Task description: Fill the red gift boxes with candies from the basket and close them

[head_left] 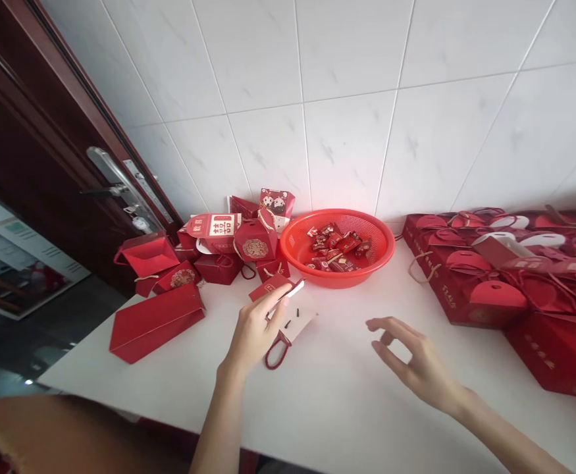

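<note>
My left hand [258, 329] is over the white table, thumb and fingers closed on the edge of an opened red gift box [268, 287]. The box's pale inner flap [301, 315] faces up and shows two short dark cord ends. A dark red cord handle [278, 355] loops out toward me from that flap. Well to the right, my right hand [418, 359] hovers with thumb and fingers curved apart, holding nothing. Just behind the left hand, a red plastic basket [337, 280] has several wrapped sweets [334, 249] in it.
Several red gift boxes [255, 240] are heaped left of the basket by the tiled wall. A long red box [157, 322] lies near the table's left edge. Rows of red handled boxes [485, 293] fill the right side. A dark door [55, 125] stands at left.
</note>
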Action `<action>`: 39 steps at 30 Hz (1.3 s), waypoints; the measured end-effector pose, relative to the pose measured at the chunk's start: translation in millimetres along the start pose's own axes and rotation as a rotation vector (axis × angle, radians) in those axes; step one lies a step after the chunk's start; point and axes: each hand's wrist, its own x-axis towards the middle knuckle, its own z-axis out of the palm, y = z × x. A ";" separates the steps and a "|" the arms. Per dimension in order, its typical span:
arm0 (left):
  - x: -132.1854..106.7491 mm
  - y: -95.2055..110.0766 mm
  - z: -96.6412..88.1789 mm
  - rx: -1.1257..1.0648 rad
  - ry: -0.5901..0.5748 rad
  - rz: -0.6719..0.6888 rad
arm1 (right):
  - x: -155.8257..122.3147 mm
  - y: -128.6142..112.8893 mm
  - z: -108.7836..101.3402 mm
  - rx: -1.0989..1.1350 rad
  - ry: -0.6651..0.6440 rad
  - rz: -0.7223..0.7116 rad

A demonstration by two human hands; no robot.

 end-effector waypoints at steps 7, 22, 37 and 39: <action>28.2 42.1 10.1 -0.100 0.011 0.114 | 41.5 -33.6 10.7 -0.048 -0.020 -0.102; 56.3 35.1 21.2 -0.227 -0.520 -0.071 | 39.7 -19.6 -20.3 0.150 -0.188 0.215; 59.5 11.7 -4.6 -0.238 -0.941 -0.143 | 36.8 25.4 -15.4 0.779 -0.477 0.383; 59.5 11.2 -5.3 -0.211 -0.851 -0.080 | 44.0 28.8 -16.0 0.760 -0.486 0.380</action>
